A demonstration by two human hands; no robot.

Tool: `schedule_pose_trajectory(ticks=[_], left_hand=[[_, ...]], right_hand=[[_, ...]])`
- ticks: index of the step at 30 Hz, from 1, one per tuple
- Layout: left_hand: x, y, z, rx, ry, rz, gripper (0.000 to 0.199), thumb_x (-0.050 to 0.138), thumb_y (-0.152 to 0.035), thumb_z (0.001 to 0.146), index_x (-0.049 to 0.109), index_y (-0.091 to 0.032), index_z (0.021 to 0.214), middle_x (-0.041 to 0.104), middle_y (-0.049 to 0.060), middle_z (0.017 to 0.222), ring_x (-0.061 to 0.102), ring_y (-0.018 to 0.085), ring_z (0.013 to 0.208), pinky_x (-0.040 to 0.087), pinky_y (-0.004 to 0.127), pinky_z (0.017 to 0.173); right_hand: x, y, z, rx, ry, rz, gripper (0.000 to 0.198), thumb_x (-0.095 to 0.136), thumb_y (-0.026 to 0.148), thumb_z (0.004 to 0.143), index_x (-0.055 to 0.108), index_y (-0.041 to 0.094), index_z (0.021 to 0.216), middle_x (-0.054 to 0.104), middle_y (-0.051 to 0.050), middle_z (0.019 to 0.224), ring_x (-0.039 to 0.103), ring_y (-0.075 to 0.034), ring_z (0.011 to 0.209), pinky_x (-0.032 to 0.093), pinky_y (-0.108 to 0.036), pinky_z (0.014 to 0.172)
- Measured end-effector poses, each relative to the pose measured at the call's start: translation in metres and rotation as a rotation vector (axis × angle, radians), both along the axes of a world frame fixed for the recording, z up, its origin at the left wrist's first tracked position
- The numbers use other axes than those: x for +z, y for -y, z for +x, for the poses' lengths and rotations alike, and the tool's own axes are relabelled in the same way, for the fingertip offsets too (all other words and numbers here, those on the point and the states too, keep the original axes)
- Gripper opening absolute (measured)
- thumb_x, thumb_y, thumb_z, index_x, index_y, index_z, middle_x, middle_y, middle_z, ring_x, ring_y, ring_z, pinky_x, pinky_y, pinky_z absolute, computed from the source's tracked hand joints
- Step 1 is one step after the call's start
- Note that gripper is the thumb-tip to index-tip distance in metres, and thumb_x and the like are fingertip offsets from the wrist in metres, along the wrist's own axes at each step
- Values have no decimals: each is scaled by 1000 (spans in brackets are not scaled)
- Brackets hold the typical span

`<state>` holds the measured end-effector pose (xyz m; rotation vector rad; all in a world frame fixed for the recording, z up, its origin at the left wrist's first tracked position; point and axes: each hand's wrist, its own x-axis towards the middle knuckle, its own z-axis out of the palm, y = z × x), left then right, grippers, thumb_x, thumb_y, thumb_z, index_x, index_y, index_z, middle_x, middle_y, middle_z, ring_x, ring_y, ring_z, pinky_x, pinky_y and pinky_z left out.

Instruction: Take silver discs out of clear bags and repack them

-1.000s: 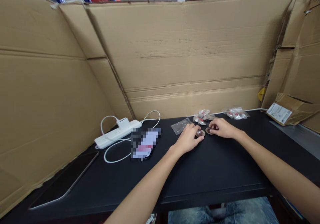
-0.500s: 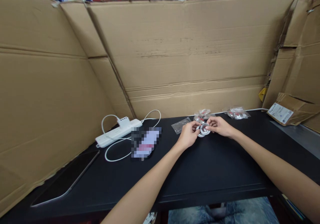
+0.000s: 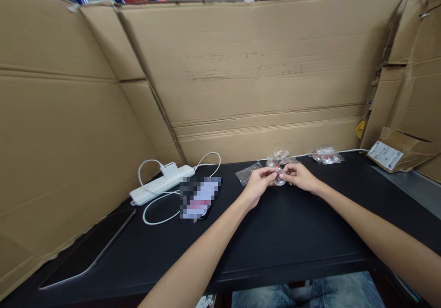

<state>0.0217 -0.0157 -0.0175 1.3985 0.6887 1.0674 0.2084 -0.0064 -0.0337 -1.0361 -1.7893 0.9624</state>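
Between my two hands is a small round disc [image 3: 279, 178], silvery with a pale rim, held above the black table. My left hand [image 3: 257, 185] pinches its left side with thumb and fingers. From the right, my right hand [image 3: 299, 177] grips the same disc, its thumb lying on the face. The fingers partly cover the disc, so I cannot tell whether it is one piece or several stacked. Just behind the hands lie clear plastic bags [image 3: 279, 155] with shiny round pieces and bits of red. A flat clear bag [image 3: 247, 174] rests by my left hand.
More bagged shiny pieces [image 3: 325, 155] lie at the back right, near an open cardboard box [image 3: 401, 151] with a white label. On the left are a white power strip [image 3: 163, 184], a blurred-out phone [image 3: 200, 199] and a dark tablet [image 3: 91, 248]. Cardboard walls [image 3: 255, 69] enclose the table.
Two round pieces that overlapped side by side now sit in line and look like one disc. My hands have drawn closer together around it.
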Motion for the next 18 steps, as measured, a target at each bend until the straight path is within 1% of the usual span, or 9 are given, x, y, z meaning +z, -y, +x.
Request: schedule_pose_trajectory(ticks=[2, 4, 8, 11, 14, 16, 18], left_hand=[[0, 0, 0, -20, 3, -26, 28, 73, -22, 77, 68, -11, 102, 72, 11, 94, 70, 20, 84, 57, 38, 82], [-2, 0, 0, -7, -11, -46, 30, 74, -22, 77, 65, -11, 103, 73, 10, 87, 71, 20, 76, 59, 41, 81], [-6, -6, 1, 90, -64, -26, 29, 78, -23, 73, 62, -10, 93, 71, 8, 75, 71, 19, 64, 62, 40, 70], [-8, -9, 0, 110, -99, 10, 24, 76, -21, 75, 60, -10, 91, 71, 7, 73, 70, 19, 61, 62, 39, 67], [-9, -10, -2, 148, -162, 46, 16, 69, -17, 79, 59, -11, 90, 70, 5, 71, 70, 20, 58, 62, 39, 61], [-10, -11, -4, 184, -204, 56, 11, 65, -15, 81, 58, -12, 89, 69, 5, 69, 70, 21, 54, 62, 38, 55], [-12, -12, -5, 205, -234, 69, 9, 64, -15, 81, 58, -12, 88, 69, 5, 69, 69, 20, 52, 60, 37, 52]], right_hand=[[1, 2, -2, 26, -60, -33, 36, 69, 50, 75, 55, 17, 77, 57, 2, 58, 53, -9, 47, 40, -21, 46], [2, 4, -3, 50, -87, -39, 35, 67, 49, 76, 56, 16, 78, 57, 3, 57, 54, -10, 47, 42, -22, 46], [4, 4, -5, 80, -56, -28, 34, 63, 47, 80, 60, 14, 81, 58, 2, 54, 58, -12, 46, 45, -23, 47], [4, 4, -5, 94, -75, -69, 35, 62, 47, 80, 61, 12, 85, 62, -1, 56, 62, -14, 47, 50, -25, 48], [3, 1, -3, 50, -123, -110, 36, 64, 47, 79, 60, 13, 89, 65, -2, 61, 66, -16, 49, 52, -26, 47], [3, -2, 1, -12, -156, -97, 35, 66, 47, 78, 59, 13, 87, 65, -3, 64, 66, -16, 47, 52, -25, 45], [4, -4, 6, -61, -174, -82, 35, 67, 46, 77, 59, 14, 85, 66, -3, 66, 64, -14, 45, 51, -24, 44]])
